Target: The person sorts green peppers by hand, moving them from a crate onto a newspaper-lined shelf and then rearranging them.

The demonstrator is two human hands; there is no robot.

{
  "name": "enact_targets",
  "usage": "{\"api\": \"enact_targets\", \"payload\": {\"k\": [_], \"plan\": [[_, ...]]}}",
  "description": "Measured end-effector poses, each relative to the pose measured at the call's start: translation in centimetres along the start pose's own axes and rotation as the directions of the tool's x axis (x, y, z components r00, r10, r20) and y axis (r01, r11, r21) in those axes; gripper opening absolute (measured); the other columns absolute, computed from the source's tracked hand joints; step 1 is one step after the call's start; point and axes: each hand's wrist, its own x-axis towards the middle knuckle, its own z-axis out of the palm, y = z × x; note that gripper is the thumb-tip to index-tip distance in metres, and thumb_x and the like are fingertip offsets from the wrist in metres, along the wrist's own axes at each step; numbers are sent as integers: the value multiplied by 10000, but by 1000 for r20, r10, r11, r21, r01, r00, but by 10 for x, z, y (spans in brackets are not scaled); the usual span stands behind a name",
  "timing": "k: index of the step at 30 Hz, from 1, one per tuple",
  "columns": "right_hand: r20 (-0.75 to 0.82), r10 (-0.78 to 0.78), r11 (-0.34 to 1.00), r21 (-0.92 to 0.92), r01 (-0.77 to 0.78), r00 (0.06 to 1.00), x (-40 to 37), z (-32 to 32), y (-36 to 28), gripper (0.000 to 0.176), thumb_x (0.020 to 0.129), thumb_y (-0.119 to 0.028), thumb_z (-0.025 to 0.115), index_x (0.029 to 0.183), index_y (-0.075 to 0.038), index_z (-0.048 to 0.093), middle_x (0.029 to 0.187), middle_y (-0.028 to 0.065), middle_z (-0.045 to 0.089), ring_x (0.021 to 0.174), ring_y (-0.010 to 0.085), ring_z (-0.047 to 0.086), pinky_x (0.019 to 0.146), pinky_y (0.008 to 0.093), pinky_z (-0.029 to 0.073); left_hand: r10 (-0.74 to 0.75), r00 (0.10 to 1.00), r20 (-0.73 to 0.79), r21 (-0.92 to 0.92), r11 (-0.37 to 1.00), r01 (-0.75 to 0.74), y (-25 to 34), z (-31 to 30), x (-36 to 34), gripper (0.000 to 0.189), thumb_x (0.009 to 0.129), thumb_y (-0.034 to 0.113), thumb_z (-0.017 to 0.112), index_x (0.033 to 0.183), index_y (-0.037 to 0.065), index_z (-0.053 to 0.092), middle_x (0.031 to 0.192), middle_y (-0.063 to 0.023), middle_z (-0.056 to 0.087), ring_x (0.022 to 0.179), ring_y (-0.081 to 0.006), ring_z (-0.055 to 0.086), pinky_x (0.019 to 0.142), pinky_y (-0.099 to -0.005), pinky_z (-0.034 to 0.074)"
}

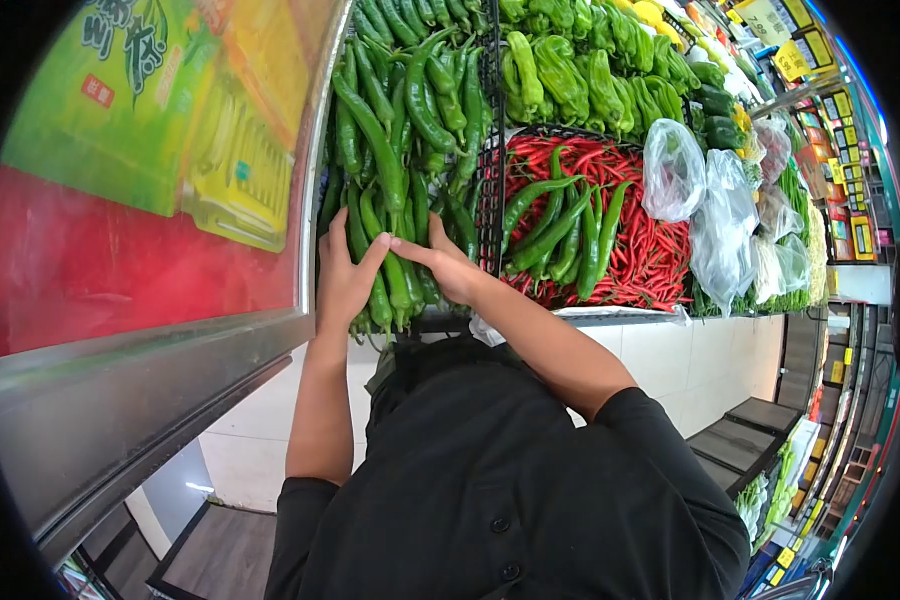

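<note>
Pressing flat and spread on the long green peppers (410,110), the left hand (345,275) touches the right hand (452,268), which digs among them, grip unclear; red chillies (650,250) lie just right of them.

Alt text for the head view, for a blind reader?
The left hand lies flat and the right hand rests beside it on a pile of long green chili peppers in a shop display. Red chilies fill the next bin.

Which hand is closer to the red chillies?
Right. The right hand lies just left of the red chillies; the left hand is farther left, on green peppers.
</note>
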Motion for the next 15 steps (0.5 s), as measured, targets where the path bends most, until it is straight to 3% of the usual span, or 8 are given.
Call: {"api": "enact_targets", "payload": {"k": [2, 8, 9, 15], "plan": [[-11, -11, 1000, -29, 11, 1000, 0, -1, -1, 1220, 830, -427, 814, 1573, 67, -17, 1568, 275, 288, 1451, 339, 344, 1189, 417, 305, 0, 998, 57, -150, 989, 8, 4, -2, 3, 756, 931, 330, 707, 1515, 13, 345, 1420, -298, 443, 1328, -396, 458, 1100, -462, 382], [21, -30, 995, 96, 28, 999, -38, 3, -10, 1143, 847, -302, 825, 1579, 37, 16, 1522, 254, 355, 1414, 332, 398, 1155, 414, 362, -9, 995, 96, -260, 965, 34, 9, 3, -30, 740, 954, 264, 669, 1548, 18, 303, 1435, -254, 450, 1329, -355, 472, 1125, -430, 366], [7, -14, 995, 103, 13, 1000, -40, 3, -7, 1082, 872, -266, 798, 1596, -11, 37, 1541, 230, 339, 1429, 312, 381, 1155, 415, 360, -11, 992, 130, -358, 932, 57, 11, 3, -33, 737, 959, 250, 665, 1546, 4, 293, 1456, -238, 439, 1347, -328, 459, 1130, -410, 360], [-4, 58, 993, 107, -57, 998, -39, 5, -10, 1083, 874, -230, 798, 1600, -14, 24, 1535, 234, 351, 1419, 316, 395, 1146, 405, 374, -70, 983, 169, -508, 849, 148, 9, 4, -39, 727, 973, 239, 650, 1550, 6, 274, 1502, -190, 408, 1380, -272, 422, 1149, -380, 335]]}}
